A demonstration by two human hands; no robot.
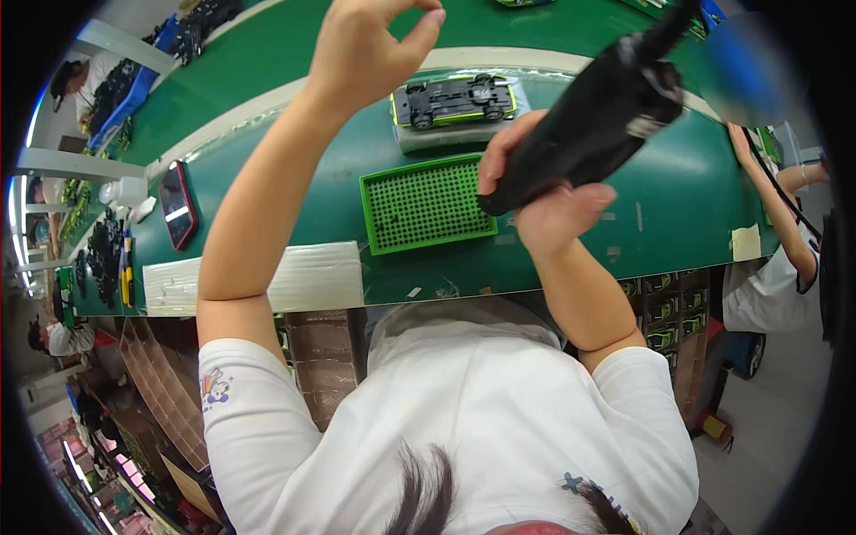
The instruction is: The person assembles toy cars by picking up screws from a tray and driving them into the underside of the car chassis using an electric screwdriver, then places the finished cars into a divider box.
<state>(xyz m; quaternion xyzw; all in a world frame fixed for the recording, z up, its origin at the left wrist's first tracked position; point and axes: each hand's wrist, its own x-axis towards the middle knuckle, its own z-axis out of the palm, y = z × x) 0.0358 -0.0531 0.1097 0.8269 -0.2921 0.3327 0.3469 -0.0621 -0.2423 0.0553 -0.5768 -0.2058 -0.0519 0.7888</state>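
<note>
My right hand [562, 209] is wrapped round a black electric screwdriver [580, 125], tilted, with its thick end close to the camera. My left hand [374, 45] is raised at the upper edge. Its thumb and forefinger come together in a pinch; whatever is between them cannot be made out, and the other fingers are partly cut off. Between my arms, a toy car [455, 100] lies upside down on a pale block [446, 138], showing its black underside and yellow-green edges. Nearer to me is a bright green tray [367, 218] with a grid of small dark holes.
A phone [178, 205] and a stack of white strips [250, 278] lie at left on the green table [303, 205]. Beyond runs a green belt [267, 53]. At the right edge is another person's arm [776, 187]. Compartment trays [660, 312] with green-black parts are below the table.
</note>
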